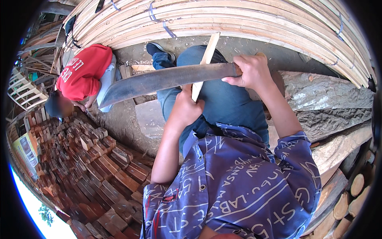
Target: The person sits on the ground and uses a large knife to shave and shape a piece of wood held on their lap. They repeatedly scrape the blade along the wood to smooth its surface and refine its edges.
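My right hand (251, 71) is closed around the brown handle of a machete (159, 81). The long dark blade reaches out to the left, roughly level across my lap, and its broad tip ends near the co-worker's legs. In my left hand (187, 105), just below the blade, is the lower end of a pale wooden stick (209, 48). The stick points up and away from me, tilted to the right. The blade crosses over its middle and hides part of it; whether they touch I cannot tell.
At the left a co-worker in a red shirt (85, 71) bends over stacked brown wood blocks (99, 171). Long pale strips in strapped bundles (238, 20) lie at the back. Rough timber slabs (322, 91) are on the right, above cut logs (357, 184).
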Tool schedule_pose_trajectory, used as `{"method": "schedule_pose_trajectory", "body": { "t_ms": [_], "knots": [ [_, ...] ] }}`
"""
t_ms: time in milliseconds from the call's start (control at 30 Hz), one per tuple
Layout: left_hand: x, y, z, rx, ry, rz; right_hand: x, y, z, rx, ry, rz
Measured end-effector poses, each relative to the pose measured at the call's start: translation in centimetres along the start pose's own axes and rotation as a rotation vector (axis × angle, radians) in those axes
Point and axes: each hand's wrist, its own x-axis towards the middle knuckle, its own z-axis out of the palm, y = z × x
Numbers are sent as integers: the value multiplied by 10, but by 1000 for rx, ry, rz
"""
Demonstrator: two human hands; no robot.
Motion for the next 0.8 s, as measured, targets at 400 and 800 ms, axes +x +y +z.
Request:
{"method": "schedule_pose_trajectory", "body": {
  "t_ms": [400, 800],
  "knots": [
    [1, 0, 2, 3, 8, 67, -8, 31, -10, -142, 46, -91],
    [2, -13, -8, -479, -228, -262, 4, -5, -26, -90, -92, 154]
  ]
}}
